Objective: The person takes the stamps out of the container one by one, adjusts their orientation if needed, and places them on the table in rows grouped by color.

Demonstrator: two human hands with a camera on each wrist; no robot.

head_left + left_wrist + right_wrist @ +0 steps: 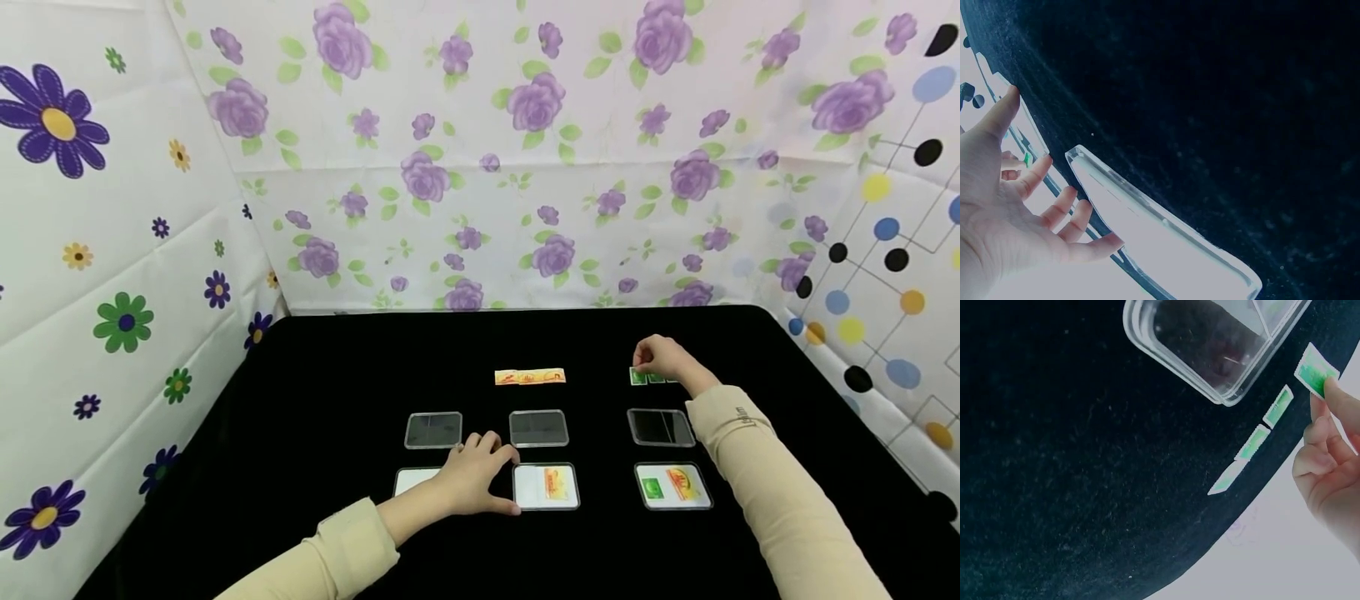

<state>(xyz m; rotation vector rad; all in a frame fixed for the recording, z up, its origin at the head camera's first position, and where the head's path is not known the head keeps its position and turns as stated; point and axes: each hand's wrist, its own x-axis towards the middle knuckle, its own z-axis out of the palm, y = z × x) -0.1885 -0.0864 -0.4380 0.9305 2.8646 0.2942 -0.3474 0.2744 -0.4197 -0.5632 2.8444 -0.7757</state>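
Observation:
Between thumb and index finger, my right hand pinches a small green stamp-like piece with a toothed white edge. Several more green pieces lie in a row; in the right wrist view one is in the middle of three. My left hand has its fingers spread and slightly bent, holding nothing. It hovers or rests between the front left case and the front middle case, which holds a yellow-orange piece; whether it touches either, I cannot tell.
Three clear cases with dark interiors, at left, middle and right, form a row behind the white ones. The front right case contains green and orange pieces. Orange pieces lie farther back on the black cloth.

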